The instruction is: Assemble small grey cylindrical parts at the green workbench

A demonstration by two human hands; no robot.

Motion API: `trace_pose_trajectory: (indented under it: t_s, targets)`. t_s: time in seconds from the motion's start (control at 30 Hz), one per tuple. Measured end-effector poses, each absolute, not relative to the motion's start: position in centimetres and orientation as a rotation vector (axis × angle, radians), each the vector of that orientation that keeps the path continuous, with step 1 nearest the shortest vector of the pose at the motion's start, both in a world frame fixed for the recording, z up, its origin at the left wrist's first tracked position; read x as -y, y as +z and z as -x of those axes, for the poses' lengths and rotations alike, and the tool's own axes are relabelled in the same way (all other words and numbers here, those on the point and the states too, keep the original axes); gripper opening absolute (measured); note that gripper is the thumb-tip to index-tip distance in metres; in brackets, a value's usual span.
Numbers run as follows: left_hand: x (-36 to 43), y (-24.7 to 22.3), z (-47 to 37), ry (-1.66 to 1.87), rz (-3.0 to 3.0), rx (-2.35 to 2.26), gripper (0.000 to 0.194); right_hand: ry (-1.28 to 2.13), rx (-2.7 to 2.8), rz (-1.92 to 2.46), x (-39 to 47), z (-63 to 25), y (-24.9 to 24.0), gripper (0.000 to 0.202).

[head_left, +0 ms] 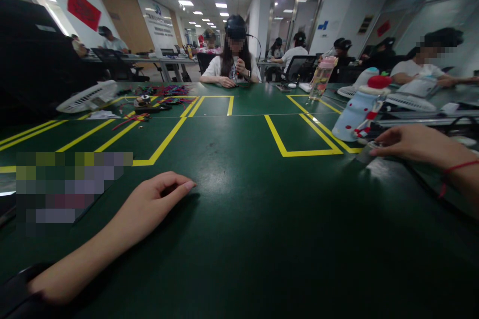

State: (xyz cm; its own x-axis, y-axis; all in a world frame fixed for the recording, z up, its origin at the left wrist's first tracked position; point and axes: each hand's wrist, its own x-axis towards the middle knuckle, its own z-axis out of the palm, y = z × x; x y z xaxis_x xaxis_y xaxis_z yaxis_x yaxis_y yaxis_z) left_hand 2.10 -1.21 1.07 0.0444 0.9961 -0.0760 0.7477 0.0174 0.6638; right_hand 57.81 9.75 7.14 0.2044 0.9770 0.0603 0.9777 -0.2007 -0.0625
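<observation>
My left hand (162, 194) rests on the green tabletop (239, 239), thumb and index fingertip together, with nothing visible between them. On the right, my right hand (406, 144) pinches a small grey object (364, 155) just above the table; its kind is too blurred to tell. Right behind that hand stands a light-blue bottle (354, 114) with a red-and-white top. A red string circles my right wrist.
Yellow tape marks the table. At far left lie a white device (90, 97), tangled wires (168, 90) and a small motor-like part (142, 100). A pink-lidded clear bottle (322, 79) stands at right. Across sits a person (234, 55); others work behind. A dark cable (422, 179) runs along the right.
</observation>
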Motion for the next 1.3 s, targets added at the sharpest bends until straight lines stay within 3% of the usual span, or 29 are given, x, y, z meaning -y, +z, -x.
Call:
trace_pose_trajectory:
  t_s: [0.13,0.27,0.33,0.43,0.6,0.7,0.9,1.1,1.3]
  targets:
    - [1.2,1.0,-2.1,0.588,-1.786,-1.758,0.042,-0.108,1.964,2.335,-9.6,-56.8,7.1,0.036]
    - [1.1,0.6,-2.0,0.596,-1.791,-1.756,0.042,-0.142,1.995,2.162,-8.3,-53.3,6.8,0.040]
    - [1.0,0.4,-1.8,0.602,-1.803,-1.757,0.042,0.042,2.008,1.894,-6.9,-50.0,6.0,0.045]
    - [1.0,0.3,-1.8,0.600,-1.817,-1.755,0.042,0.575,1.993,1.265,-3.6,-43.4,4.0,0.040]
    - [1.0,0.5,-1.7,0.605,-1.813,-1.774,0.041,0.818,2.113,0.803,1.6,-34.9,1.2,0.028]
    - [1.0,0.6,-2.3,0.619,-1.821,-1.778,0.039,0.801,2.142,0.755,2.6,-33.7,0.4,0.033]
    - [2.9,2.0,-7.8,0.767,-1.987,-1.476,0.031,0.944,2.085,0.864,2.2,-34.1,-0.8,0.066]
    - [3.3,3.6,-13.1,0.816,-2.003,-1.207,0.019,0.859,2.107,0.928,2.2,-34.1,-1.3,0.061]
    - [2.8,3.2,-11.4,0.900,-1.875,-1.312,0.018,0.817,2.151,0.957,2.5,-34.1,-0.5,0.046]
